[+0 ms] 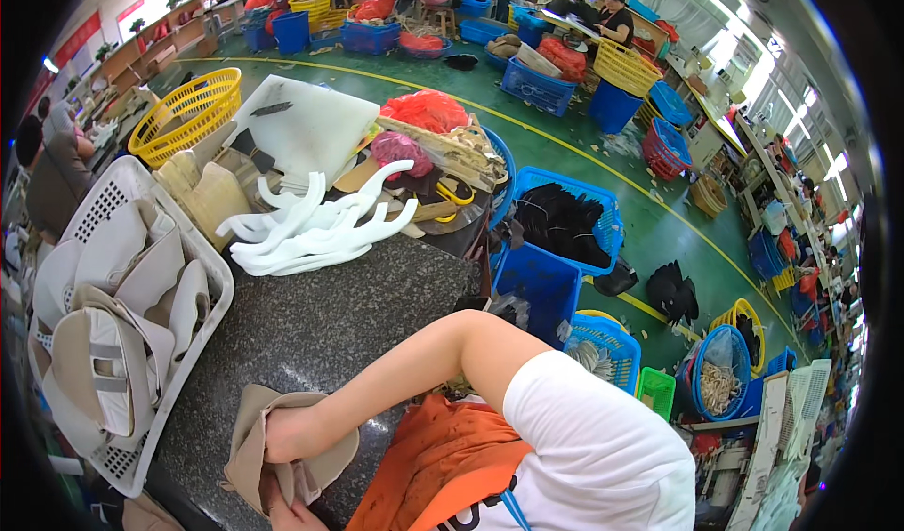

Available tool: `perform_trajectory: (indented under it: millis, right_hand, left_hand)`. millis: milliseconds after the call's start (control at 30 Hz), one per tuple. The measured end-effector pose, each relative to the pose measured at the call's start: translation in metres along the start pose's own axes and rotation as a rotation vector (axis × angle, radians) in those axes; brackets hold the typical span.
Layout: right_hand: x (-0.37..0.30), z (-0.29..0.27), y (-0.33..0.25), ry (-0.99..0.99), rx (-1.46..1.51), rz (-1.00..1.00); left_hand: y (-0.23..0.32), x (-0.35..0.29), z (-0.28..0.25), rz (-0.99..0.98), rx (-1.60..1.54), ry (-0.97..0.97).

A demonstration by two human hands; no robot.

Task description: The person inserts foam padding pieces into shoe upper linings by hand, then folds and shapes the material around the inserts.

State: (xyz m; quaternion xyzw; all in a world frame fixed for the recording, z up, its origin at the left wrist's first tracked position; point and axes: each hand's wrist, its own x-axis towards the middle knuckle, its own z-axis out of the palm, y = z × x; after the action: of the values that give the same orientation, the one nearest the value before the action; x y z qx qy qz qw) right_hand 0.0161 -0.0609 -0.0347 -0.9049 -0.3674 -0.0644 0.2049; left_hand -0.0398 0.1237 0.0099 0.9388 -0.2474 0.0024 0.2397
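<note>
A beige stitched fabric piece (247, 437) with wide curved flaps sits at the near edge of the dark speckled tabletop (348, 329). My right hand (290, 435) reaches into its opening from the right, closed on the material, with the fingertips hidden inside. Lower down, at the bottom edge of the picture, my left hand (290, 514) pinches the near side of the same piece. To the left, a white plastic basket (202, 239) holds several similar beige pieces (104, 371), one with a strap across a gap.
White curved foam strips (320, 225) lie at the far side of the table, near yellow-handled scissors (456, 192), a white sheet (306, 121) and a red plastic bag (424, 110). A yellow basket (188, 112) stands at far left. Blue crates (612, 216) stand right of the table.
</note>
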Motion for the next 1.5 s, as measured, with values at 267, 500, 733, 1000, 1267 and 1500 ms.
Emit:
perform_trajectory:
  millis: [267,500,733,1000,1267,1500]
  right_hand:
    - [0.0,0.031,0.017,0.254,-0.118,-0.25]
    - [-0.008,0.014,0.034,0.175,-0.166,-0.484]
    - [-0.006,0.009,0.043,0.251,-0.013,-0.618]
    - [-0.014,0.028,0.032,0.319,0.326,-0.559]
    - [-0.017,0.027,0.041,0.288,0.264,-0.667]
    - [-0.032,0.021,0.038,0.293,0.144,-0.706]
  left_hand:
    - [0.008,-0.006,-0.007,0.055,0.119,-0.019]
    - [-0.018,-0.004,0.014,0.132,0.063,-0.097]
    - [-0.02,-0.008,0.004,0.218,0.11,-0.238]
    - [-0.022,-0.01,0.01,0.276,-0.003,-0.132]
    - [-0.037,-0.004,0.02,0.277,0.014,-0.164]
    - [-0.05,-0.01,0.022,0.553,0.261,-0.242]
